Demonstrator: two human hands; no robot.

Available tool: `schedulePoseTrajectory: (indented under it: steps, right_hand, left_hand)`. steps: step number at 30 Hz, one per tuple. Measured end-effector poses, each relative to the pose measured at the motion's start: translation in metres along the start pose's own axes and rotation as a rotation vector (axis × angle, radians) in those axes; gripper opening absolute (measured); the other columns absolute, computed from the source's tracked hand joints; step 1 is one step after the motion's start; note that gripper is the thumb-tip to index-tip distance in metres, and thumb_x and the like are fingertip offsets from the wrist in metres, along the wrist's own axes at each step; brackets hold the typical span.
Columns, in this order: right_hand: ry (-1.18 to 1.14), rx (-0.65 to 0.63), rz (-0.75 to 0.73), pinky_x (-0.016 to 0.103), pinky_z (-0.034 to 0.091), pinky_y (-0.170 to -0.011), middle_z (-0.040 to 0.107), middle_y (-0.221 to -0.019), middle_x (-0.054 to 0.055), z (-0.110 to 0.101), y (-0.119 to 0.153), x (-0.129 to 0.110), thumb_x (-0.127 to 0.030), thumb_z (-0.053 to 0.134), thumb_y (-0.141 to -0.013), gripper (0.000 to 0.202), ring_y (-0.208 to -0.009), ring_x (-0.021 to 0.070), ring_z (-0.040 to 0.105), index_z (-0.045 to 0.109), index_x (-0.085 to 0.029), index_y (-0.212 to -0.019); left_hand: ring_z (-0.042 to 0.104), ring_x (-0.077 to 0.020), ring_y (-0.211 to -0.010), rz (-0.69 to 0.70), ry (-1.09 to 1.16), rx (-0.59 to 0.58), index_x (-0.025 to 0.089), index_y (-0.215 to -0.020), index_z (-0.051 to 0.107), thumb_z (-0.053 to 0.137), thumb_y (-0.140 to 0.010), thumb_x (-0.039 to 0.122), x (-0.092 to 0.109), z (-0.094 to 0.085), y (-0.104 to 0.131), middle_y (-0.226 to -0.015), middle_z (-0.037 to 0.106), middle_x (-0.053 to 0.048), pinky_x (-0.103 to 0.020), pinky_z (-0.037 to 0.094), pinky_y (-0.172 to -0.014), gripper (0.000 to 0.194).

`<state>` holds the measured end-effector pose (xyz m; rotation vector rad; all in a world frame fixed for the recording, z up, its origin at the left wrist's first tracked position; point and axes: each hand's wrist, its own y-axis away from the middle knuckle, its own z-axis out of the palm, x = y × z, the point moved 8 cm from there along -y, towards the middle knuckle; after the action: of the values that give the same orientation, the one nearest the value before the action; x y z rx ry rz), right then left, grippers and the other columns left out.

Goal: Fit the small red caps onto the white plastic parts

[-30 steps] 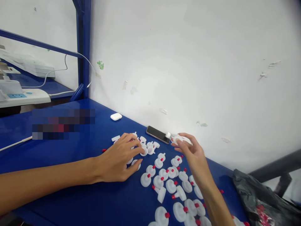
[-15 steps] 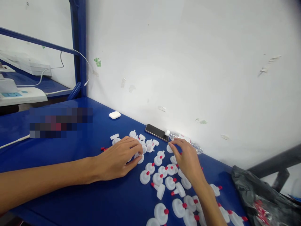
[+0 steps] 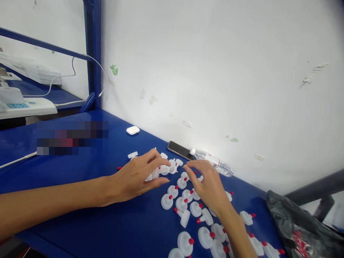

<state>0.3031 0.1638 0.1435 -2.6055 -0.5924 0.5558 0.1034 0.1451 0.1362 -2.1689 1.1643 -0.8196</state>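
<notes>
My left hand [image 3: 143, 170] is over the far-left group of white nozzle caps, thumb and index finger spread apart. A white nozzle cap [image 3: 155, 174] shows between them, partly covered by the hand; I see no firm grip on it. To its right, my right hand [image 3: 208, 182] has thumb and index fingertips pinched together above the caps. Whatever they hold, if anything, is too small to make out. Plain white nozzle caps [image 3: 172, 166] lie between the hands. White nozzle caps with red tips [image 3: 182, 204] spread in front of and beneath the right hand.
A phone [image 3: 179, 150] and a clear plastic bottle [image 3: 212, 159] lie along the wall. A white earbud case [image 3: 133, 130] is farther left. On the right edge rests a black plastic bag [image 3: 287, 215] with red pieces inside. A white power strip [image 3: 29, 107] sits at far left.
My left thumb and index finger have opened apart from a close curl around a white nozzle cap. My right hand has shifted left, toward the left hand, with its fingertips pinched.
</notes>
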Motion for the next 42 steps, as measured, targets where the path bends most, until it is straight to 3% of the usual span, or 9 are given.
schedulePoseTrajectory:
  steps: [3,6,9,12,16,20,25,31,42]
  right_hand:
    - [-0.053,-0.048,-0.065,0.047,0.048,-0.102,0.077,-0.111,0.004,0.006,0.001,-0.022,-0.033,0.053,-0.106,0.022,-0.112,0.0255,0.066,0.074,-0.025,-0.104]
    - [-0.031,-0.141,-0.095,0.049,0.043,-0.112,0.074,-0.129,0.002,0.017,0.005,-0.037,-0.032,0.044,-0.110,0.032,-0.128,0.0255,0.059,0.071,-0.028,-0.125]
    - [0.020,-0.260,-0.115,0.054,0.032,-0.124,0.058,-0.154,-0.001,0.031,0.011,-0.047,-0.033,0.034,-0.112,0.042,-0.149,0.0262,0.042,0.058,-0.030,-0.147]
    - [0.047,-0.358,-0.113,0.057,0.025,-0.128,0.048,-0.162,-0.002,0.043,0.015,-0.050,-0.036,0.030,-0.113,0.046,-0.156,0.0269,0.033,0.055,-0.029,-0.151]
    - [0.051,-0.326,-0.088,0.058,0.026,-0.128,0.061,-0.151,0.000,0.043,0.014,-0.045,-0.036,0.030,-0.112,0.046,-0.151,0.0271,0.041,0.064,-0.027,-0.141]
    - [0.037,-0.266,-0.098,0.058,0.027,-0.125,0.074,-0.129,0.001,0.038,0.010,-0.042,-0.032,0.030,-0.112,0.045,-0.142,0.0270,0.050,0.074,-0.027,-0.119]
    - [0.042,-0.191,-0.132,0.057,0.030,-0.122,0.075,-0.124,0.002,0.031,0.009,-0.047,-0.028,0.036,-0.111,0.038,-0.133,0.0267,0.057,0.073,-0.025,-0.108]
    - [0.033,-0.155,-0.155,0.056,0.031,-0.118,0.076,-0.111,0.005,0.022,0.006,-0.053,-0.027,0.036,-0.111,0.038,-0.120,0.0258,0.061,0.072,-0.022,-0.102]
    - [0.065,-0.169,-0.153,0.055,0.033,-0.117,0.077,-0.103,0.005,0.023,0.006,-0.051,-0.028,0.038,-0.111,0.037,-0.116,0.0264,0.062,0.072,-0.021,-0.100]
  left_hand:
    - [0.058,-0.0134,-0.078,0.008,-0.043,0.029,0.025,-0.127,0.055,0.057,-0.103,0.046,-0.003,0.001,0.001,-0.104,0.053,-0.002,-0.027,0.051,-0.068,0.031]
    - [0.059,-0.0132,-0.079,0.004,-0.085,0.054,0.026,-0.122,0.058,0.055,-0.104,0.046,-0.005,0.002,0.001,-0.106,0.054,-0.002,-0.027,0.051,-0.068,0.027]
    - [0.059,-0.0131,-0.081,-0.028,-0.061,0.068,0.024,-0.115,0.060,0.049,-0.108,0.038,-0.007,0.000,0.001,-0.107,0.055,-0.003,-0.026,0.049,-0.068,0.019]
    - [0.055,-0.0137,-0.080,-0.065,-0.022,0.039,0.020,-0.100,0.059,0.040,-0.110,0.030,-0.008,-0.001,-0.001,-0.101,0.056,-0.002,-0.027,0.046,-0.067,0.023]
    - [0.051,-0.0180,-0.081,-0.142,-0.002,-0.055,0.019,-0.092,0.054,0.028,-0.110,0.029,-0.009,0.001,-0.001,-0.094,0.054,-0.004,-0.034,0.045,-0.071,0.033]
    - [0.052,-0.0215,-0.085,-0.188,-0.043,-0.108,0.018,-0.100,0.052,0.042,-0.104,0.032,-0.011,0.007,0.000,-0.096,0.057,-0.005,-0.039,0.045,-0.076,0.018]
    - [0.056,-0.0221,-0.090,-0.140,-0.088,-0.195,0.019,-0.096,0.052,0.043,-0.099,0.020,-0.012,0.020,0.001,-0.095,0.062,-0.004,-0.040,0.047,-0.086,0.009]
    - [0.059,-0.0285,-0.119,-0.066,-0.121,-0.299,0.018,-0.103,0.058,0.048,-0.099,0.017,-0.013,0.029,0.005,-0.108,0.069,-0.009,-0.044,0.045,-0.103,0.011]
    - [0.064,-0.0256,-0.103,0.028,-0.182,-0.318,0.021,-0.098,0.060,0.058,-0.093,0.013,-0.008,0.033,0.004,-0.094,0.069,-0.005,-0.041,0.045,-0.100,0.010]
